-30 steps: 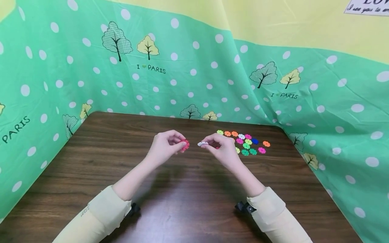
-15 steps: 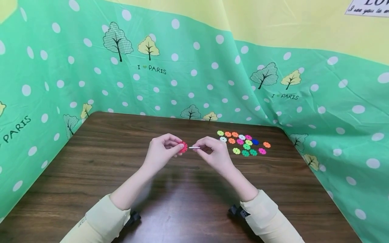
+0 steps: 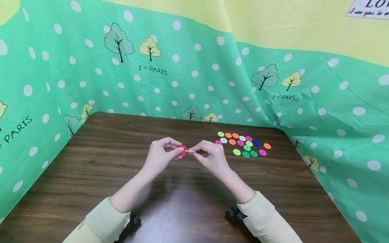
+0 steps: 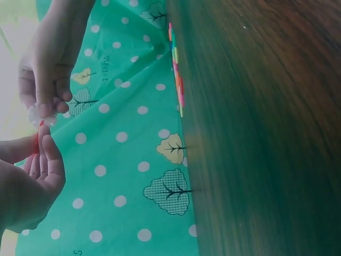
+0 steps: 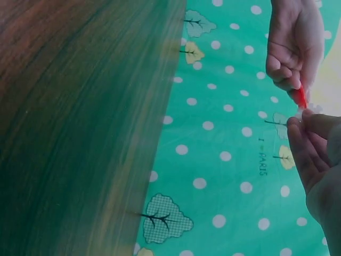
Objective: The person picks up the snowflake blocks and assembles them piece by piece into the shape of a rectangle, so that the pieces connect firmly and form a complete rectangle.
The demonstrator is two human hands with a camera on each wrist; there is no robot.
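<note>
My left hand (image 3: pixel 161 154) pinches a red flower-shaped disc (image 3: pixel 183 151) between thumb and fingers, above the middle of the table. From the other side my right hand (image 3: pixel 212 157) pinches a white flower-shaped disc (image 3: pixel 190 151), turned edge-on in the head view. The two discs meet at their rims, roughly crosswise to each other. In the left wrist view the white disc (image 4: pixel 38 114) shows its notched face, and the red disc (image 4: pixel 38 140) is mostly covered by the fingers. How deep one sits in the other is hidden.
Several loose flower discs in many colours, among them a blue disc (image 3: pixel 255 143) and an orange disc (image 3: pixel 267 145), lie flat at the back right of the dark wooden table (image 3: pixel 121 141). A green dotted cloth (image 3: pixel 194 87) hangs behind and beside it.
My right hand has moved left, bringing the white disc up to the red one and turning it edge-on. The left hand has shifted slightly left and down, still pinching the red disc.
</note>
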